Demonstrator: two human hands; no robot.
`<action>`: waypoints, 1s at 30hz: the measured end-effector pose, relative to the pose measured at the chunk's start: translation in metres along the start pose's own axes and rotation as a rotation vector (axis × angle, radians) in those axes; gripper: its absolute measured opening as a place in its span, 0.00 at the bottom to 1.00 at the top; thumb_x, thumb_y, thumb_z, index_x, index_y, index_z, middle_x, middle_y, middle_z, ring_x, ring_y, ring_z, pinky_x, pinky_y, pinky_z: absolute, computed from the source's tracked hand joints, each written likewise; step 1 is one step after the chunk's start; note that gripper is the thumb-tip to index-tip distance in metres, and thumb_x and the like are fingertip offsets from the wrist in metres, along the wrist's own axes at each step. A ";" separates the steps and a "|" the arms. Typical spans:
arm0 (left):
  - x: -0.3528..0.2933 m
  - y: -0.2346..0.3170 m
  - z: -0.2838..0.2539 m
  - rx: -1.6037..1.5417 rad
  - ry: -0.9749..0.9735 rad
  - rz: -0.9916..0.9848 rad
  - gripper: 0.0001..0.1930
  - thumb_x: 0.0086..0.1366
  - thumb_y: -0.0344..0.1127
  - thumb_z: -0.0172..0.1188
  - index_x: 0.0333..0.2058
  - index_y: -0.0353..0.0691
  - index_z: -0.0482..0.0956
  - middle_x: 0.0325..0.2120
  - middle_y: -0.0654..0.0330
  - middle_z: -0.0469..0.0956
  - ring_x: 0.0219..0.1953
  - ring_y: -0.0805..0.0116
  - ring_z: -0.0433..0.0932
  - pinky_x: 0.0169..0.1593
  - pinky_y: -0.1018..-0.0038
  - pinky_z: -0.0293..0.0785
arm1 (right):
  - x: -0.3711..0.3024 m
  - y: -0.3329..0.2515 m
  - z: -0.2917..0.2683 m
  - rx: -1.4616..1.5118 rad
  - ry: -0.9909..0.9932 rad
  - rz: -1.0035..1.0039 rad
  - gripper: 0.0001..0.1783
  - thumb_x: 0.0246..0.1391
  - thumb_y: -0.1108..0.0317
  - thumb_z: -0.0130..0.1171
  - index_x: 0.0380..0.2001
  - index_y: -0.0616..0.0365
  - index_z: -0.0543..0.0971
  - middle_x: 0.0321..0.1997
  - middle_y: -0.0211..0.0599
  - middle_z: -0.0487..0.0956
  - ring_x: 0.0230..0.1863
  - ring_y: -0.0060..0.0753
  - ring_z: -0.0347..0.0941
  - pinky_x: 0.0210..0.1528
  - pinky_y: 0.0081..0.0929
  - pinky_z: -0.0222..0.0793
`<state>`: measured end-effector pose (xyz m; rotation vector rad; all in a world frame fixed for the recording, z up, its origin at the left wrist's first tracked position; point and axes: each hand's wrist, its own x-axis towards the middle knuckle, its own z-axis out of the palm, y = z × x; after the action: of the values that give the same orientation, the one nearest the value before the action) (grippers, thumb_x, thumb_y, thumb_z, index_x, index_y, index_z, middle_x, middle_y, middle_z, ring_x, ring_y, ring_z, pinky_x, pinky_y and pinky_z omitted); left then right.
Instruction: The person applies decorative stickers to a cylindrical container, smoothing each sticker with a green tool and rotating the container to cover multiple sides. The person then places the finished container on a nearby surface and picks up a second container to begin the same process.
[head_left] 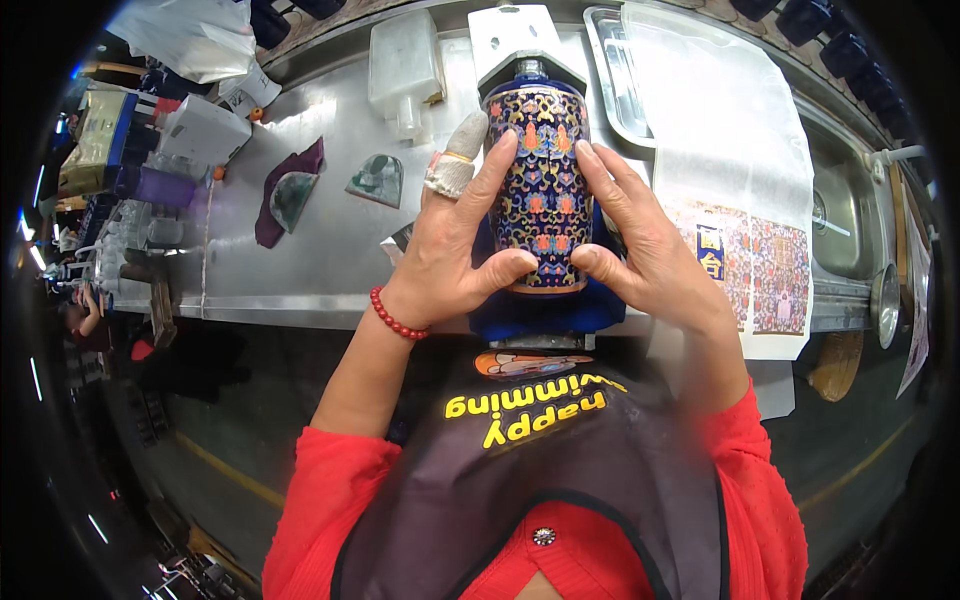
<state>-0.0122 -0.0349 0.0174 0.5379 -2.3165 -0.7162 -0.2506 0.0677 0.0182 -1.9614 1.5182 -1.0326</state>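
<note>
A dark blue bottle (543, 205) with an ornate gold, red and pink floral pattern lies in front of me, neck pointing away. Its neck sits at a dark angular holder (490, 77), and blue material (545, 318) shows beneath its near end. On its left side my left hand (440, 245) rests with fingers stretched and apart, index fingertip and thumb touching the surface. One finger of that hand wears a grey-and-white cover (455, 160). My right hand (655, 245) lies against the right side, fingers extended, thumb on the lower part. The bottle's underside is hidden.
Left on the metal table (330, 250) are two green-grey rounded pieces (377, 180), one on a purple cloth (266, 215). Beyond stands a clear square bottle (403, 60). To the right lie a metal tray (604, 70), white sheets (715, 110), patterned prints (780, 280) and a sink (840, 200).
</note>
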 end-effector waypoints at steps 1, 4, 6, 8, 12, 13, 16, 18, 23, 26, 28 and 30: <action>-0.002 0.001 0.001 -0.011 -0.003 -0.010 0.49 0.64 0.67 0.62 0.74 0.41 0.60 0.71 0.33 0.56 0.72 0.34 0.58 0.73 0.51 0.50 | -0.003 0.000 0.001 0.002 -0.021 -0.008 0.44 0.63 0.47 0.63 0.76 0.49 0.60 0.74 0.67 0.60 0.73 0.69 0.59 0.72 0.48 0.59; -0.002 0.000 0.002 0.016 -0.016 0.004 0.50 0.63 0.68 0.62 0.74 0.40 0.59 0.71 0.33 0.56 0.72 0.34 0.58 0.74 0.51 0.50 | -0.006 0.002 0.002 -0.006 -0.010 -0.015 0.46 0.61 0.47 0.66 0.76 0.49 0.60 0.74 0.67 0.60 0.73 0.69 0.59 0.72 0.48 0.60; -0.001 -0.002 0.002 0.024 -0.009 0.021 0.51 0.62 0.67 0.63 0.74 0.39 0.59 0.71 0.33 0.56 0.72 0.34 0.57 0.74 0.51 0.50 | -0.006 0.003 0.003 -0.004 0.000 -0.026 0.47 0.60 0.47 0.66 0.76 0.49 0.59 0.74 0.67 0.60 0.74 0.68 0.59 0.73 0.48 0.59; 0.000 -0.003 0.002 0.043 -0.001 0.056 0.50 0.62 0.66 0.63 0.74 0.39 0.59 0.71 0.33 0.56 0.72 0.35 0.57 0.74 0.51 0.49 | -0.005 0.003 0.003 -0.011 -0.013 -0.026 0.47 0.60 0.47 0.66 0.77 0.49 0.58 0.74 0.67 0.60 0.74 0.68 0.59 0.73 0.48 0.59; 0.000 -0.004 0.003 0.051 -0.003 0.058 0.50 0.63 0.66 0.63 0.73 0.38 0.59 0.71 0.33 0.56 0.73 0.36 0.56 0.74 0.51 0.49 | -0.004 0.002 0.003 -0.021 -0.017 -0.037 0.50 0.59 0.46 0.68 0.77 0.50 0.57 0.74 0.66 0.60 0.74 0.67 0.59 0.73 0.48 0.60; 0.000 -0.003 0.003 0.044 -0.002 0.054 0.50 0.63 0.66 0.63 0.73 0.38 0.59 0.71 0.33 0.56 0.73 0.36 0.56 0.74 0.51 0.49 | -0.004 0.001 0.003 -0.020 -0.023 -0.042 0.52 0.58 0.46 0.69 0.77 0.50 0.56 0.74 0.66 0.60 0.74 0.67 0.59 0.73 0.48 0.60; -0.002 -0.002 0.003 0.016 -0.016 0.025 0.51 0.62 0.66 0.64 0.74 0.38 0.59 0.72 0.34 0.55 0.74 0.36 0.55 0.75 0.51 0.48 | -0.005 0.001 0.002 -0.017 -0.038 -0.062 0.56 0.54 0.46 0.71 0.78 0.50 0.54 0.74 0.66 0.60 0.74 0.67 0.59 0.73 0.48 0.60; -0.003 -0.001 0.002 -0.037 -0.028 0.014 0.52 0.62 0.66 0.64 0.74 0.38 0.58 0.72 0.34 0.54 0.75 0.36 0.53 0.75 0.51 0.47 | -0.005 0.001 0.001 -0.013 -0.046 -0.066 0.58 0.52 0.45 0.73 0.78 0.51 0.54 0.74 0.66 0.60 0.74 0.66 0.59 0.73 0.48 0.59; -0.004 -0.003 0.002 -0.070 -0.061 0.009 0.57 0.58 0.68 0.67 0.75 0.39 0.54 0.74 0.34 0.50 0.76 0.36 0.50 0.76 0.52 0.46 | -0.005 0.000 -0.002 -0.044 -0.063 -0.088 0.59 0.51 0.46 0.74 0.78 0.55 0.53 0.74 0.67 0.60 0.74 0.67 0.59 0.73 0.48 0.60; -0.004 -0.003 0.003 -0.040 -0.062 0.010 0.58 0.57 0.68 0.69 0.75 0.39 0.53 0.74 0.34 0.49 0.76 0.35 0.49 0.76 0.51 0.46 | -0.005 0.000 -0.001 -0.046 -0.066 -0.082 0.60 0.50 0.46 0.75 0.77 0.56 0.53 0.73 0.68 0.60 0.74 0.67 0.59 0.73 0.48 0.60; -0.004 -0.003 0.003 -0.029 -0.065 0.010 0.58 0.57 0.67 0.69 0.75 0.39 0.53 0.74 0.33 0.49 0.76 0.35 0.49 0.76 0.51 0.46 | -0.005 0.000 -0.001 -0.049 -0.067 -0.083 0.61 0.50 0.46 0.75 0.77 0.56 0.53 0.73 0.68 0.60 0.74 0.68 0.59 0.73 0.48 0.60; -0.004 -0.002 0.003 -0.027 -0.065 0.004 0.57 0.57 0.67 0.69 0.75 0.39 0.54 0.74 0.33 0.49 0.76 0.35 0.49 0.76 0.51 0.46 | -0.005 0.001 -0.001 -0.054 -0.068 -0.092 0.61 0.49 0.46 0.75 0.77 0.56 0.53 0.73 0.68 0.60 0.74 0.68 0.59 0.73 0.48 0.60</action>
<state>-0.0113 -0.0336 0.0121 0.5040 -2.3635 -0.7729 -0.2524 0.0723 0.0166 -2.0992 1.4455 -0.9613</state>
